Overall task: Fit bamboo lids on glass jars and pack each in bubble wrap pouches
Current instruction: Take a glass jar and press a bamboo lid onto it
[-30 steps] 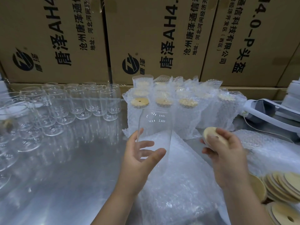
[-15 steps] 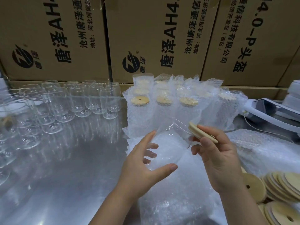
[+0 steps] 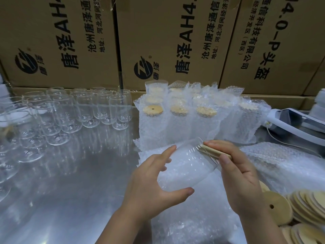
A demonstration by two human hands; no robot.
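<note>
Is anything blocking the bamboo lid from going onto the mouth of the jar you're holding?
Nothing visible does. The right hand holds the bamboo lid against the open mouth of the tilted glass jar, which the left hand grips from the side.

We see our two bare hands: the left hand (image 3: 148,186) at the lower middle of the frame, the right hand (image 3: 241,176) beside it. Bare forearms (image 3: 119,224) reach the bottom edge. Our nails (image 3: 226,160) are short and plain.

Fig. 1. I see a jar (image 3: 184,171) of clear glossy glass, its lid (image 3: 214,152) of matt bamboo. Beneath the jar lies dimpled translucent bubble wrap (image 3: 193,217). Left of it is a brushed, reflective metal table (image 3: 70,199), and behind it are matt cardboard cartons (image 3: 175,41).
</note>
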